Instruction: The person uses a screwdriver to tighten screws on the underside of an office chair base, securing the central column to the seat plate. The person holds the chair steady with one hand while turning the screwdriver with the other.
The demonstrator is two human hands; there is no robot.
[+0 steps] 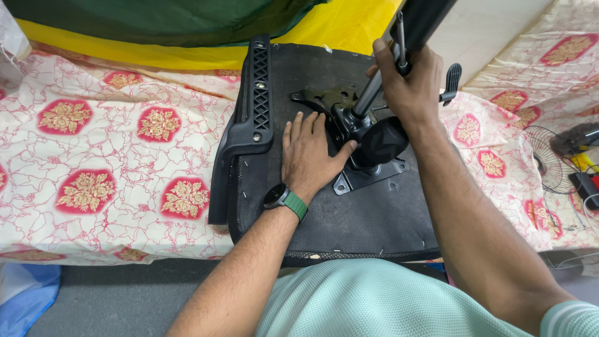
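An upturned black office chair seat [374, 218] lies on a bed, underside up. A black metal tilt mechanism [359, 131] is bolted to its middle, with a round black knob [382, 140] at its front. My left hand [307, 153], with a green-strapped watch at the wrist, rests flat on the seat bottom, its thumb against the mechanism. My right hand [409, 81] grips the grey metal gas cylinder [369, 93], which rises tilted from the mechanism. A black plastic armrest [249, 118] is attached along the seat's left side.
The bed sheet [93, 156] is cream with red and gold flower squares. A black lever paddle [452, 78] sticks out right of the mechanism. A wire fan guard [552, 159] and small tools lie at the right. Yellow and green cloth lies behind the seat.
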